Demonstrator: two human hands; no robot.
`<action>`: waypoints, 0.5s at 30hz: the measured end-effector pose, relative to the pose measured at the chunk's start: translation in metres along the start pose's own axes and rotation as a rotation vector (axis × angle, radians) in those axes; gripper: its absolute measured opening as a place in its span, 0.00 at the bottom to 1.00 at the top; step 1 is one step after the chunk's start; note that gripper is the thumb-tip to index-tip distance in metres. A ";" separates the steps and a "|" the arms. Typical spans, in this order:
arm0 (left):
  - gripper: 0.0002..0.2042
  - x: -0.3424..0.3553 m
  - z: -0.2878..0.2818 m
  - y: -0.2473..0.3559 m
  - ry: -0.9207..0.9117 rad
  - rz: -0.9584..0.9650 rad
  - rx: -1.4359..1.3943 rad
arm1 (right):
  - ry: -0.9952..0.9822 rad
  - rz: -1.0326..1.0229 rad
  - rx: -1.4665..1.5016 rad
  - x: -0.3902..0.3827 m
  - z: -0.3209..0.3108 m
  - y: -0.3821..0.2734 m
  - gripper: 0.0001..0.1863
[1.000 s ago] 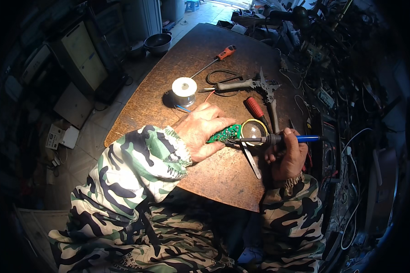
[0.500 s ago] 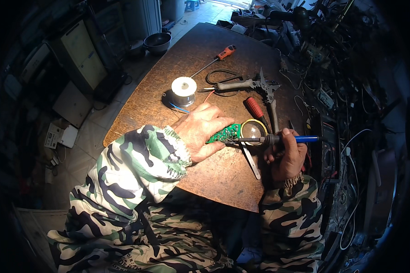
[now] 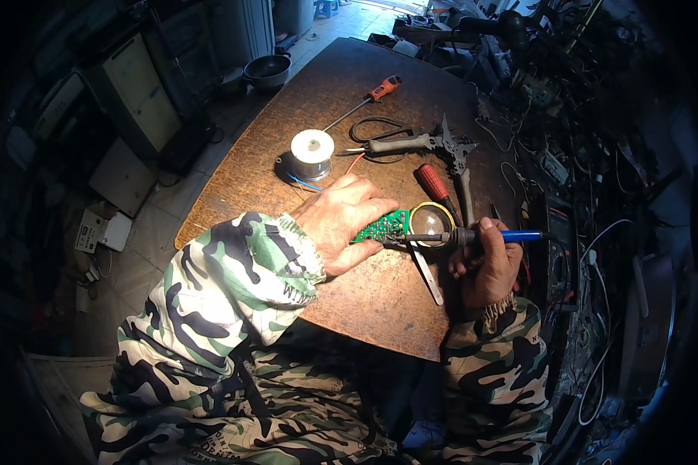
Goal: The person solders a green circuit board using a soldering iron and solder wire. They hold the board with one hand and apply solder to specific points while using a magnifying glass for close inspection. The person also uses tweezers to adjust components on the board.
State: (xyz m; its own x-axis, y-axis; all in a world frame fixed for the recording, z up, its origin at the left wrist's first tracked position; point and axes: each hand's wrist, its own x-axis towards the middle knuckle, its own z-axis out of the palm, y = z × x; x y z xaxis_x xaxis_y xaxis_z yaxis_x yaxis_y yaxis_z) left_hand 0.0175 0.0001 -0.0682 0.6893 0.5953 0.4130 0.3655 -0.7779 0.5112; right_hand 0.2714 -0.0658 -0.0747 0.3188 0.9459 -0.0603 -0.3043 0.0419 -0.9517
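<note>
My left hand (image 3: 341,225) is closed on a small green circuit board (image 3: 385,227), thumb along its near edge and fingers on the far one. In my right hand (image 3: 492,267) is a soldering iron (image 3: 522,235) with a blue handle, held like a pen. Its metal shaft points left, and the tip reaches the near right part of the board; whether it touches cannot be made out. Beneath the shaft lies a round yellow-rimmed tin (image 3: 432,215). White tweezers (image 3: 425,273) lie below it, pointing toward me.
A solder spool (image 3: 312,155) stands beyond my left hand on the brown table (image 3: 248,174). Farther off lie an orange-handled screwdriver (image 3: 384,89) and pliers (image 3: 450,147). A red-handled screwdriver (image 3: 433,184) rests behind the tin. Tangled cables and a multimeter (image 3: 560,260) crowd the right side.
</note>
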 end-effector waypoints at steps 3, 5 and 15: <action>0.28 0.000 0.001 0.000 0.001 -0.007 -0.003 | -0.002 0.002 -0.013 0.001 0.000 0.000 0.15; 0.27 0.000 0.001 -0.001 -0.001 -0.007 -0.008 | 0.000 0.005 -0.019 0.001 0.000 0.000 0.15; 0.27 0.001 -0.001 0.001 -0.034 -0.022 -0.026 | 0.002 0.006 -0.024 0.000 0.001 -0.002 0.15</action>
State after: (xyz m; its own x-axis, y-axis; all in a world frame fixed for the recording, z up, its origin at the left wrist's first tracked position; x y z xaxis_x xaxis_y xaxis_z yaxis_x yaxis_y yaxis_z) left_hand 0.0178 0.0002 -0.0661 0.7024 0.6046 0.3757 0.3649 -0.7590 0.5392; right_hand 0.2712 -0.0654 -0.0730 0.3185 0.9456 -0.0665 -0.2850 0.0286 -0.9581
